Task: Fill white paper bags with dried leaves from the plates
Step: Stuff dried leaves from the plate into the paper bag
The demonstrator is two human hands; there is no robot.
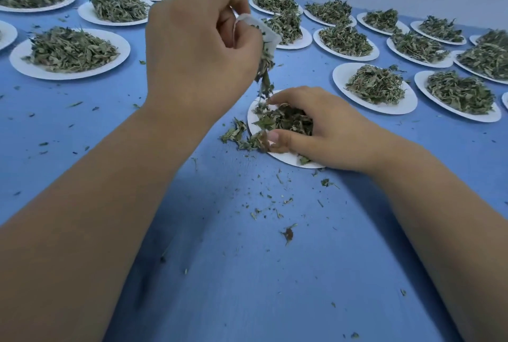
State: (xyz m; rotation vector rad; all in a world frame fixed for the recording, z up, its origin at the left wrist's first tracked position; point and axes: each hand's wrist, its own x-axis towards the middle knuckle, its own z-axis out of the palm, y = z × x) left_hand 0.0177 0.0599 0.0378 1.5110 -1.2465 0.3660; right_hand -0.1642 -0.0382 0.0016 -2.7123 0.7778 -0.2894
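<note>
Up above the near plate [286,159], the left hand [198,47] pinches a small white bag [268,33] by its top edge; the right hand [327,128] curls round a clump of leaves [284,119] on that plate. More leaves could slip out and scatter over the blue table [247,273], since some dangle loose from the bag's lower end. Its mouth seems to face downward, the long axis slanting steeply towards the plate, though the hand hides much.

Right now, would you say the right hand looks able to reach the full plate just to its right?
Probably yes: the right hand, cupping leaves on the near plate, has only blue table between it and that full plate.
</note>
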